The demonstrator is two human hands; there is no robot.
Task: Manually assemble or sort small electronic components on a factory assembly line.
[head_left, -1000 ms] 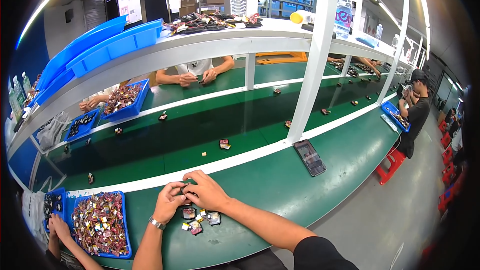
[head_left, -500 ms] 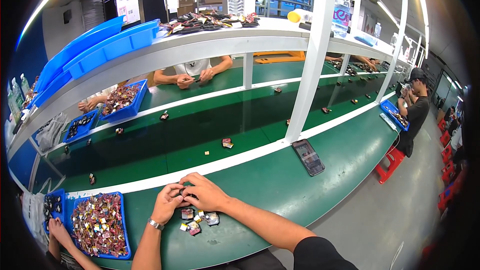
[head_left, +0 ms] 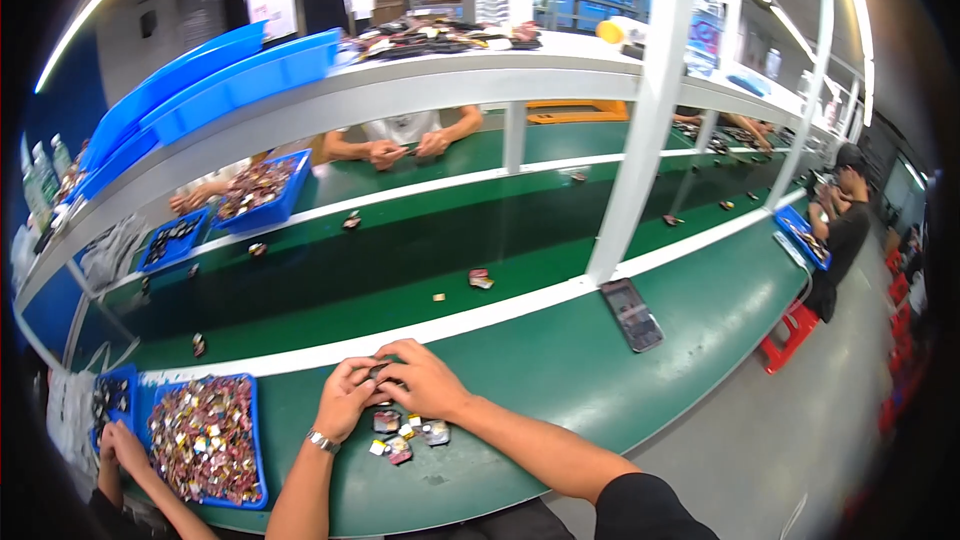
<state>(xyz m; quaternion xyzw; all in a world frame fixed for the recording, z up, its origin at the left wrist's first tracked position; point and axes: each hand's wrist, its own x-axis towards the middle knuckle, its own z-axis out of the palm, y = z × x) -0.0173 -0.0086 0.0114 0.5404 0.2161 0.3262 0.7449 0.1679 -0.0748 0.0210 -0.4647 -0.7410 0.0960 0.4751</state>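
Note:
My left hand (head_left: 345, 402), with a metal watch on its wrist, and my right hand (head_left: 428, 380) meet over the green tabletop (head_left: 520, 370). Between their closed fingertips is a small black piece (head_left: 379, 371), mostly covered, so its exact kind cannot be made out. Just below the hands lies a loose cluster of small flat pieces, among them a dark red and black one (head_left: 387, 422), a grey-and-black one (head_left: 436, 432) and a small white-and-yellow one (head_left: 378, 447).
At my left stand a blue tray (head_left: 262, 460) heaped with small reddish pieces and another person's hands (head_left: 122, 445). A phone (head_left: 632, 315) lies to the right. Beyond a white rail runs a dark green belt (head_left: 420, 250) carrying scattered pieces. A white post (head_left: 640, 130) rises at its edge.
The whole view has shifted, so the scene sits a little farther right in the picture. My hands stay together on the black piece, with only slight finger movement.

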